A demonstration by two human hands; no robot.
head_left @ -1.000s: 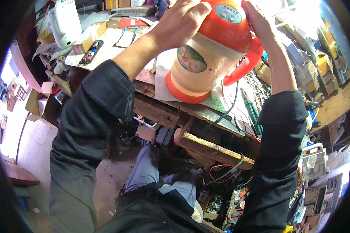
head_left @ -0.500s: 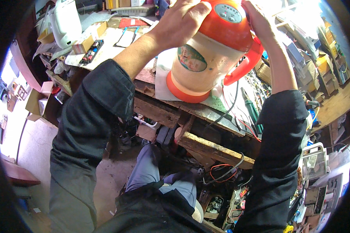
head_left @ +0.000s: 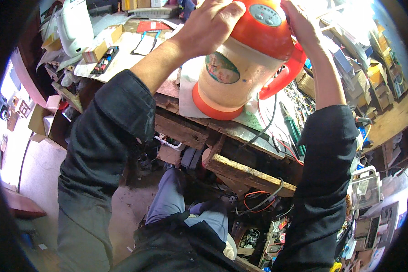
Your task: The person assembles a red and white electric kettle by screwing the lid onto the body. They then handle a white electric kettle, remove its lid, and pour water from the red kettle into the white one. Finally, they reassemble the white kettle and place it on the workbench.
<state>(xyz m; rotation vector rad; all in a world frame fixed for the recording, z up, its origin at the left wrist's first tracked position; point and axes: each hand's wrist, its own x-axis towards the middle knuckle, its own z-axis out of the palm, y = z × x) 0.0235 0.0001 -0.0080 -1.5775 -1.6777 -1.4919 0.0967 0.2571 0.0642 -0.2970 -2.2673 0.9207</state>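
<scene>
A soymilk maker with a cream body stands at the front edge of the cluttered workbench. Its orange head carries a round grey button panel, and an orange handle juts out on the right. My left hand grips the head from the left, thumb toward the panel. From the right, my right hand is closed around the head's other side, above the handle. The fingertips of both hands are partly hidden behind the head or cut off by the upper edge. White sheeting lies under the base.
Right of the maker are a green-handled tool, a dark cable and red wires. A white appliance, a small carton and a strip of small parts occupy the left of the bench. An open wooden drawer sits below.
</scene>
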